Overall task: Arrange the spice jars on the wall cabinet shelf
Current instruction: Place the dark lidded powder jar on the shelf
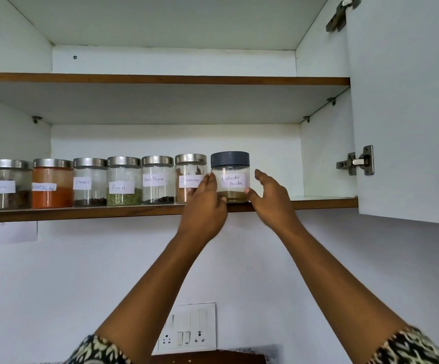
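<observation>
A row of labelled glass spice jars stands on the lower cabinet shelf (108, 213). From the left they are an unreadable jar (8, 185), orange chilli powder (51, 185), cloves (89, 183), fennel (124, 182), black pepper (158, 180) and cinnamon (188, 171). At the right end is the coriander powder jar (231, 164) with a grey lid, upright near the shelf's front edge. My left hand (204, 206) touches its left side with straight fingers, partly covering the cinnamon jar. My right hand (271, 198) is spread beside it, with the thumb on its lower right side.
The upper shelf (160, 80) holds nothing visible. The cabinet door (410, 101) stands open at the right, with a hinge (357, 162) on it. The shelf to the right of the coriander jar is bare. A switchboard (187, 329) sits on the wall below.
</observation>
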